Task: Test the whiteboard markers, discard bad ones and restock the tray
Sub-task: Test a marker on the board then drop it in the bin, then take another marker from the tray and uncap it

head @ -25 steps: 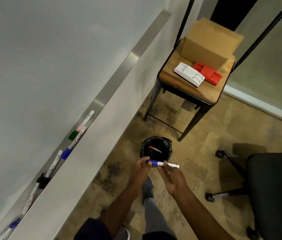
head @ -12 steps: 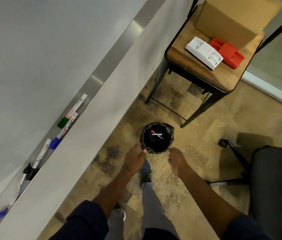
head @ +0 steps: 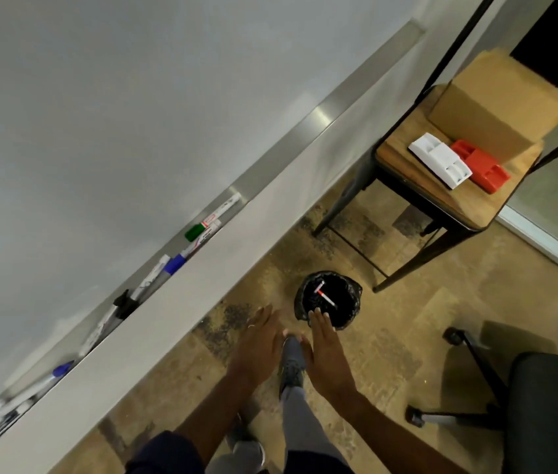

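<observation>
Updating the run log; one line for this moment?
left hand: open, empty | right hand: open, empty | bin: discarded markers inside | tray: holds markers

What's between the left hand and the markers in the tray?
No loose object. The left hand is open and empty, near the bin. Only the tray's front lip lies between it and the markers, so it likely must reach over.

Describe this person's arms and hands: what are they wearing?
The left hand and right hand are bare, with no gloves or watch. The forearms are bare too. A dark blue sleeve ends near the left elbow; no sleeve shows on the right arm.
</observation>
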`<action>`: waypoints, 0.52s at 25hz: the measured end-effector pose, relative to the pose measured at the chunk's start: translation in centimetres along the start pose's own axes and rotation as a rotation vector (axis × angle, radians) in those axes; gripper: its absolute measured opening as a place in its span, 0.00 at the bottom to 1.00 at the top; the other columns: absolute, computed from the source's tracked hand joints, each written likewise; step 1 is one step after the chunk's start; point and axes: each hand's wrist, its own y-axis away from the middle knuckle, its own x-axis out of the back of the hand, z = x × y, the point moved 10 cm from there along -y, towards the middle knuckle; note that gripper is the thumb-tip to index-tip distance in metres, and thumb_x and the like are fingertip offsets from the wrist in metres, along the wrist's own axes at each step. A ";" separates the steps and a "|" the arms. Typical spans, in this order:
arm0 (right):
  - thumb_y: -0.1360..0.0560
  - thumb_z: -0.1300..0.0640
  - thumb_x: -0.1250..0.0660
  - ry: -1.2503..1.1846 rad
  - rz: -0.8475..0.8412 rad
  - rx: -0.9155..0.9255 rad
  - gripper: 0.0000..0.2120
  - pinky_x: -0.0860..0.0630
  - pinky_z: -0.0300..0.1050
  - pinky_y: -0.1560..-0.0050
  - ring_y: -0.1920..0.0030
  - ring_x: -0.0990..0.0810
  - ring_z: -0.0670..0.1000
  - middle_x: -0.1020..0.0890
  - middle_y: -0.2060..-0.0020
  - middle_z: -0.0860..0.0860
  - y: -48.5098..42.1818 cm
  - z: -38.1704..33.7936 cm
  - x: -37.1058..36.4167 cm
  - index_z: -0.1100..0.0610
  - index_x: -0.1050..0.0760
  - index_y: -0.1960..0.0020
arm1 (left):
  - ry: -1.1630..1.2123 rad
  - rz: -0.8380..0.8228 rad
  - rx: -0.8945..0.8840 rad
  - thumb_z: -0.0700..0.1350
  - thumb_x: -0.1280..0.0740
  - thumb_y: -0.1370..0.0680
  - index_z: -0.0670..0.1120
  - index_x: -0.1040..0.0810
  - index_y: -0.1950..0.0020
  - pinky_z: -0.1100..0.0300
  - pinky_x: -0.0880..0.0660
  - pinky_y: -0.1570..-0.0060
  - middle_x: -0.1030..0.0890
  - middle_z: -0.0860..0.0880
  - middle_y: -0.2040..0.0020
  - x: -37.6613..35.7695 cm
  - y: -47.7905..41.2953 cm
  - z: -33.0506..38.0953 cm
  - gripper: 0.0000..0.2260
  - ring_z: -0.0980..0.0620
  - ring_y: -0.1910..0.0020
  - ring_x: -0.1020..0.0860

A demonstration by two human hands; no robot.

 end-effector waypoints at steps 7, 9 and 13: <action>0.15 0.44 0.50 0.162 0.053 0.251 0.28 0.53 0.47 0.21 0.20 0.58 0.50 0.52 0.19 0.49 3.0 -10.3 0.0 0.54 0.50 0.19 | 0.043 0.177 0.020 0.53 0.46 0.16 0.52 0.42 0.20 0.51 0.41 0.22 0.42 0.49 0.19 3.9 8.0 -5.6 0.24 0.48 0.20 0.43; 0.16 0.43 0.49 0.178 0.058 0.288 0.29 0.51 0.50 0.21 0.20 0.57 0.50 0.51 0.20 0.50 4.1 -13.3 -0.4 0.54 0.50 0.19 | 0.051 0.213 0.033 0.55 0.48 0.17 0.53 0.42 0.21 0.51 0.41 0.22 0.41 0.49 0.19 4.9 10.6 -8.1 0.24 0.49 0.20 0.42; 0.18 0.40 0.55 0.215 0.036 0.401 0.32 0.45 0.55 0.22 0.20 0.53 0.53 0.47 0.20 0.53 7.1 -19.4 -3.0 0.56 0.47 0.20 | 0.010 0.299 0.080 0.57 0.50 0.16 0.51 0.42 0.20 0.51 0.49 0.21 0.45 0.49 0.18 7.5 16.5 -12.3 0.24 0.49 0.19 0.46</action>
